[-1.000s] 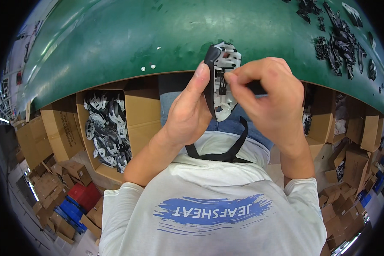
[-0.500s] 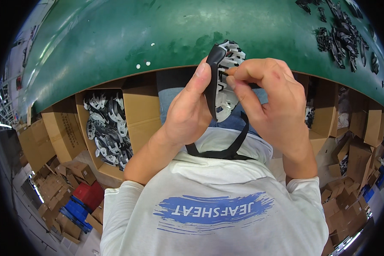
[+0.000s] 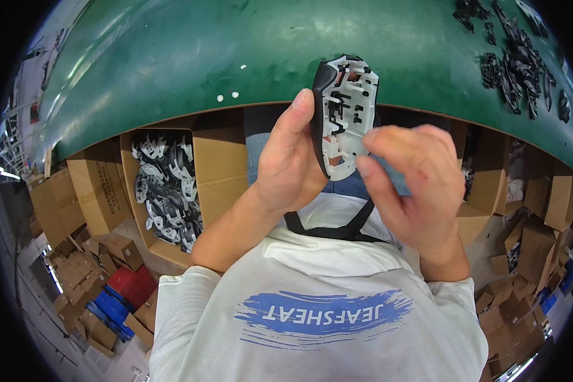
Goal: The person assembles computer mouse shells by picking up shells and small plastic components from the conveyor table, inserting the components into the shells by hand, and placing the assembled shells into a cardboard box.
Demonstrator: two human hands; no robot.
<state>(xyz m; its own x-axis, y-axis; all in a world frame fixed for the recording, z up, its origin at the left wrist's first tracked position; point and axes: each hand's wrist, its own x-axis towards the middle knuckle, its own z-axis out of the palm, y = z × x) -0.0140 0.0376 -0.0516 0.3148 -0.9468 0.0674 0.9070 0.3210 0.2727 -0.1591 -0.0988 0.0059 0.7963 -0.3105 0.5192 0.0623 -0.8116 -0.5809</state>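
Note:
My left hand (image 3: 288, 156) is closed round the black side of a computer mouse shell (image 3: 358, 135), its thumb lying along the outer edge. The shell stands tilted with its hollow inside turned up and toward the right. White ribs and small black parts show inside it. My right hand (image 3: 420, 184) is at the shell's lower right edge, thumb and forefinger apart with nothing visible between them. Whether a fingertip touches the rim I cannot tell. The fingers of my left hand behind the shell are hidden.
Three small white pieces (image 3: 235, 95) lie on the green table (image 3: 172, 70). Loose black parts (image 3: 519, 70) are heaped at its far right. Below the table's edge on the left stands a carton (image 3: 219, 153) with grey and black shells (image 3: 165, 191). More cartons (image 3: 531, 245) crowd the right side.
The shell has been turned so that more of its inside shows. My right hand has drawn back from inside it to its lower right edge, and its pinched fingers have parted.

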